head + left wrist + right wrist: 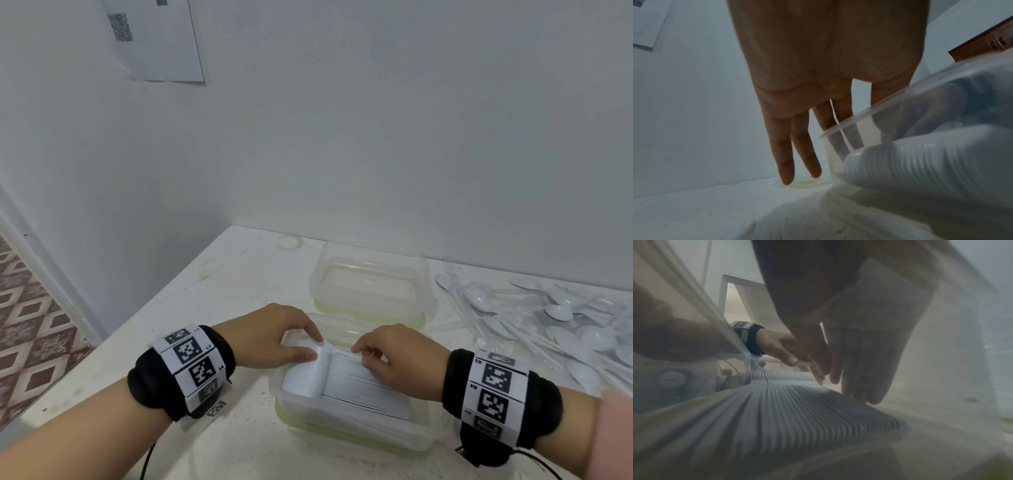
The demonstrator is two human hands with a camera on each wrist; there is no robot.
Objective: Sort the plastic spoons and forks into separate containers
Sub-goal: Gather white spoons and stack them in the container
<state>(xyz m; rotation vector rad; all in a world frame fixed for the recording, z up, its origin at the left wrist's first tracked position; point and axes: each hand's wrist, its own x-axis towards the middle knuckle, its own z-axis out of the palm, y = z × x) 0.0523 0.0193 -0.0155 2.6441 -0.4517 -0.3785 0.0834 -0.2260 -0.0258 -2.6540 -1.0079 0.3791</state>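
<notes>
A clear container with green trim [349,442] stands at the table's near edge and holds a long nested row of white plastic spoons [352,383]. My left hand [313,346] touches the bowl end of the row, thumb and forefinger against the farthest spoon. In the left wrist view, the left hand's fingers [801,162] hang straight beside the container wall [833,159] and the spoon bowls [920,165]. My right hand [359,353] rests its straight fingers [859,386] on the spoon handles [797,410]. A second, empty clear container [373,248] stands just behind.
A loose heap of white spoons and clear forks [548,318] lies on the table to the right. The wall runs close behind the containers. The table's left edge [102,342] drops to a patterned floor. Cables trail from both wristbands.
</notes>
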